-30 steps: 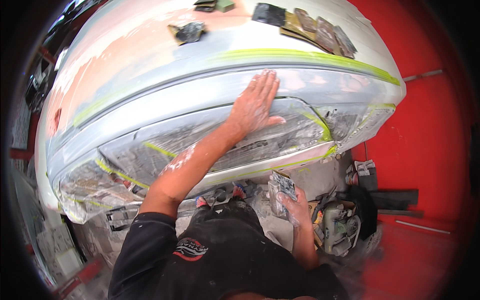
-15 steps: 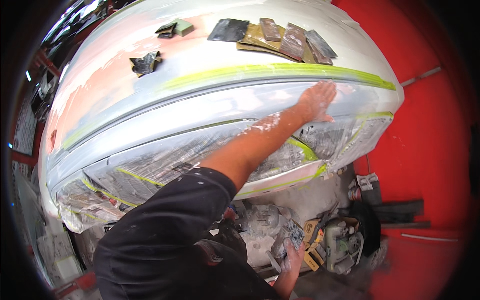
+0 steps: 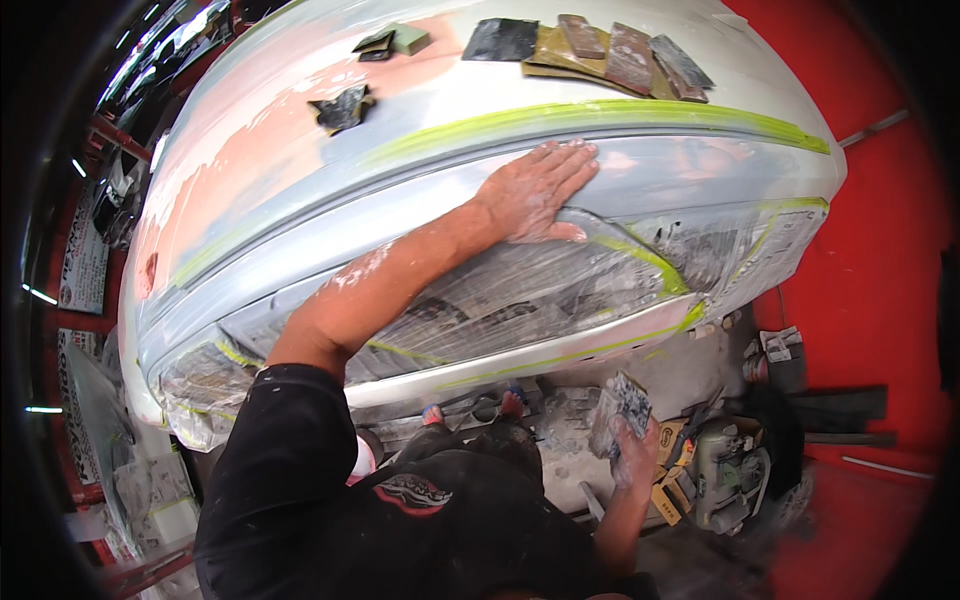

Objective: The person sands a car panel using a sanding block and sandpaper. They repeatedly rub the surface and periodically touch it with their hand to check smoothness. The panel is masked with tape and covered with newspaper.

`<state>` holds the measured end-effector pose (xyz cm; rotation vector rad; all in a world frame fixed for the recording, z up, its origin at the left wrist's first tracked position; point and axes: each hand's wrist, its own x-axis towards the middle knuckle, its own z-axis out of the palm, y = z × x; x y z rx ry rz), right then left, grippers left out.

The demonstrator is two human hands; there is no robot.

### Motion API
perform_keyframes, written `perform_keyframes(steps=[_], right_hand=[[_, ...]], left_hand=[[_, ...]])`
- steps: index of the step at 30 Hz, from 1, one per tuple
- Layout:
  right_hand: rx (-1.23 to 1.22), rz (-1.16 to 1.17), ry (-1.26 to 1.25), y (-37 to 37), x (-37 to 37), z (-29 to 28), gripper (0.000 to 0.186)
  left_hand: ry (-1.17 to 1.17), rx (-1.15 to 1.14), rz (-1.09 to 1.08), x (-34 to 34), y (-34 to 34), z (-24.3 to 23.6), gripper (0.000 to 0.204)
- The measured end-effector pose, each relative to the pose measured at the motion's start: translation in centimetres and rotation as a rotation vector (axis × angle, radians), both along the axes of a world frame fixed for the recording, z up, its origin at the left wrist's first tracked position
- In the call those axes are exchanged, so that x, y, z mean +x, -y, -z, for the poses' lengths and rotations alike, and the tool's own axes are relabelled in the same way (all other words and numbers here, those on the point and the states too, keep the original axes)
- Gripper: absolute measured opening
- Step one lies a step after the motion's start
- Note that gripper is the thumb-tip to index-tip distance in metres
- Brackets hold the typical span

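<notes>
My left hand (image 3: 535,190) lies flat, fingers spread, on the grey primed surface of a car body panel (image 3: 300,170), just below a strip of green masking tape (image 3: 600,115). Its forearm is dusted white. My right hand (image 3: 632,445) hangs low by my side and grips a folded piece of sandpaper (image 3: 622,405) covered in dust. Clear plastic masking film (image 3: 520,290) taped with green tape covers the panel area under my left hand.
Several sanding sheets and pads (image 3: 610,50) lie on top of the panel, with a dark torn piece (image 3: 342,108) and a green sponge block (image 3: 405,38) to the left. A sander and boxes (image 3: 720,470) sit on the dusty floor. Red floor (image 3: 870,300) runs along the right.
My left hand has slid back leftward along the panel from the far right end. The right hand with the sandpaper has lifted slightly and is more visible.
</notes>
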<state>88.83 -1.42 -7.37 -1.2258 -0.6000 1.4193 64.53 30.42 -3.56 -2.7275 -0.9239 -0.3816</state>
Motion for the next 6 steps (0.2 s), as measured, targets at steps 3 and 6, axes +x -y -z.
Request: perform_keyframes(steps=[3,6], right_hand=[[0.015,-0.082,0.060,0.1,-2.7,-0.1,0.044],[0.059,-0.142,0.090,0.4,-5.8,-0.4,0.049]], left_hand=[[-0.031,-0.013,-0.057,-5.8,3.1,-0.4,0.103],[-0.067,-0.023,-0.128,-11.3,6.3,-0.9,0.104]])
